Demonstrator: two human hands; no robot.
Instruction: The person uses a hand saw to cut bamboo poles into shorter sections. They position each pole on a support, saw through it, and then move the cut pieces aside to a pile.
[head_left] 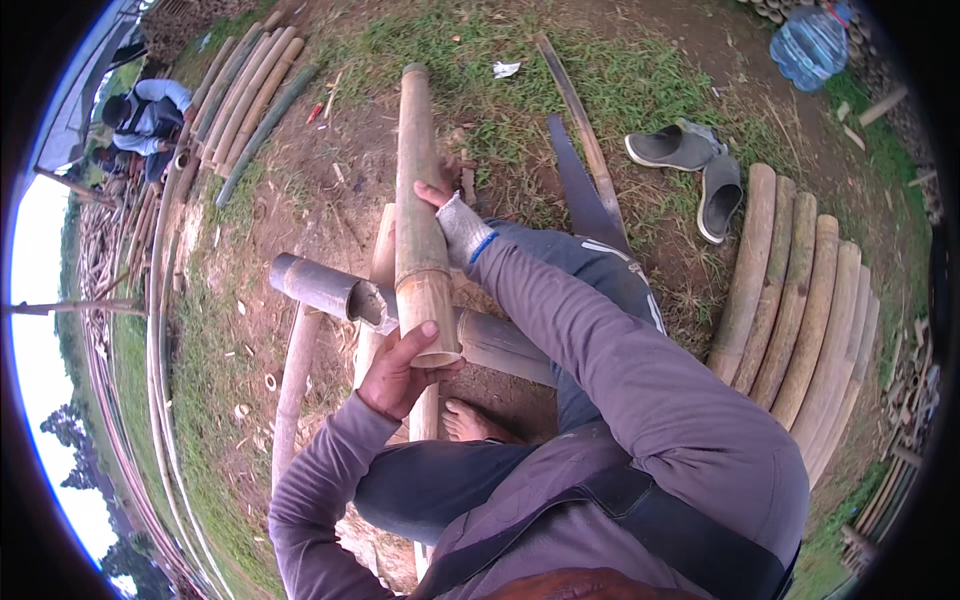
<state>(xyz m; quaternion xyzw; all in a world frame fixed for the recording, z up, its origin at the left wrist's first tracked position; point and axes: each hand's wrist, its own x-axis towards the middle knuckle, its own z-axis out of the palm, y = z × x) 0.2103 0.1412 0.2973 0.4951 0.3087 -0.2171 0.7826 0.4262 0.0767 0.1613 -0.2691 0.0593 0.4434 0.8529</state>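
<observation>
A thick, pale green-tan bamboo piece (pixel 418 240) points away from me, its open cut end close to my body. My left hand (pixel 402 372) is bare and grips it at that near end, thumb on top. Farther along, my right hand (pixel 455 220), in a whitish glove with a blue cuff and bare fingertips, is wrapped round its right side. Some of both hands' fingers are hidden behind the bamboo. Beneath it a dark bamboo length (pixel 318 290) with a notch cut into its top lies crosswise, near a slanting bamboo pole (pixel 293 400).
Cut bamboo lengths (pixel 800 290) lie in a row at right, with more (pixel 255 95) at far left. Grey clogs (pixel 720 197), a dark tapered blade (pixel 580 185) and a bamboo strip (pixel 580 125) are beyond my knee. A blue water jug (pixel 810 47) stands back right. People (pixel 150 120) work at far left.
</observation>
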